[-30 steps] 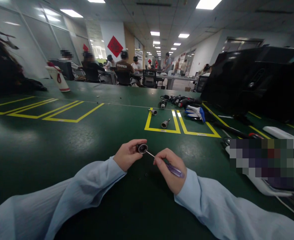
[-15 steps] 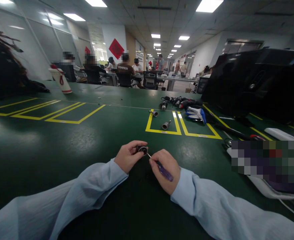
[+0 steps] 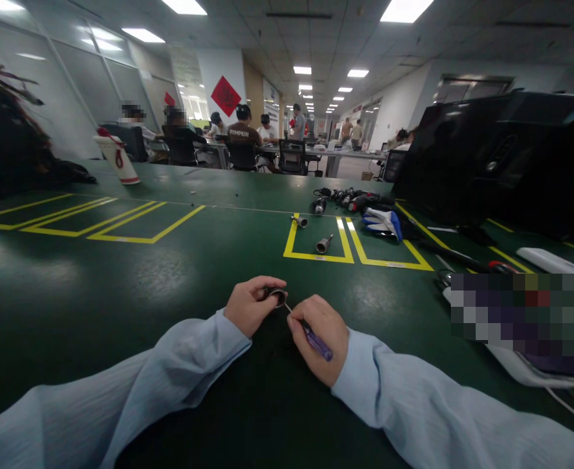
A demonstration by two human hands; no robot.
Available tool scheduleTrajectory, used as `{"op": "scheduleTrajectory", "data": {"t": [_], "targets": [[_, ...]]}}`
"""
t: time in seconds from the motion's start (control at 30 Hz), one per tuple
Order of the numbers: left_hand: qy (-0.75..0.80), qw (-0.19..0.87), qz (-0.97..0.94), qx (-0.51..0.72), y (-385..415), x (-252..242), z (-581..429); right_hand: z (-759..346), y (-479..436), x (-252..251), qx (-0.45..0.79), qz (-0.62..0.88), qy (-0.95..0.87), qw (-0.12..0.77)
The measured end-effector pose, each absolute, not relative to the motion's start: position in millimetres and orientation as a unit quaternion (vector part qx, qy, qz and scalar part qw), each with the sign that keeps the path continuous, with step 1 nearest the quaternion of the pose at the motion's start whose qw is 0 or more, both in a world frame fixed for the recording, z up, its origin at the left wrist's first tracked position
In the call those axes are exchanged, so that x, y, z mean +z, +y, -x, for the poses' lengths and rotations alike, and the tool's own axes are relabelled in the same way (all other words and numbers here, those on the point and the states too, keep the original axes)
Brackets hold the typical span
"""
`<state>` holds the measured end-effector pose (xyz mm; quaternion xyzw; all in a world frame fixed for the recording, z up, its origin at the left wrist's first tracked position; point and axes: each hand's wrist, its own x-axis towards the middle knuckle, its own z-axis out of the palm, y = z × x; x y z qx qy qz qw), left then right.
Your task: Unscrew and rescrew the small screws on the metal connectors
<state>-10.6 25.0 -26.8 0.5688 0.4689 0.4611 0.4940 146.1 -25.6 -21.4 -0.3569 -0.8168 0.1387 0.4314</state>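
Between thumb and fingers, my left hand (image 3: 251, 309) pinches a small round metal part (image 3: 279, 298), a hollow cup with a dark inside, its open side turned toward my right hand. My right hand (image 3: 318, 339) is closed round a screwdriver (image 3: 318, 344) with a purple see-through handle. The thin shaft points up and left, and its tip is at the rim of the metal part; whether it touches I cannot tell. Farther off, two cup-shaped metal pieces with stems, one (image 3: 324, 244) nearer and one (image 3: 300, 222) behind, lie by yellow tape lines.
On the green table (image 3: 208, 273), a blue-and-white glove (image 3: 383, 223) lies beside black cables and tools (image 3: 348, 198). A paper cup (image 3: 118, 156) stands back left, black monitors (image 3: 496, 156) at right. A blurred-out device (image 3: 521, 332) is near my right arm. People sit beyond.
The metal part has tilted a little in my left hand, so less of its inside shows. My right hand and the screwdriver have shifted slightly left and down.
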Motion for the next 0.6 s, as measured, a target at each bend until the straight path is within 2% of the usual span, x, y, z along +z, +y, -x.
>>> {"op": "scheduleTrajectory", "data": {"t": [0.07,0.13,0.27,0.6], "targets": [[0.474,0.503,-0.561,0.456,27.7,-27.8,11.2,-147.8,-26.6,-20.6,0.203,0.372,-0.784,0.453],[0.475,0.517,-0.546,0.456,30.5,-28.4,11.3,-149.8,-28.2,-21.5,0.32,0.39,-0.728,0.465],[0.477,0.534,-0.521,0.464,32.7,-27.9,11.2,-152.2,-31.8,-27.3,0.53,0.382,-0.609,0.449],[0.485,0.534,-0.531,0.445,24.7,-26.7,13.0,-147.6,-34.0,-25.9,0.529,0.399,-0.624,0.414]]}}
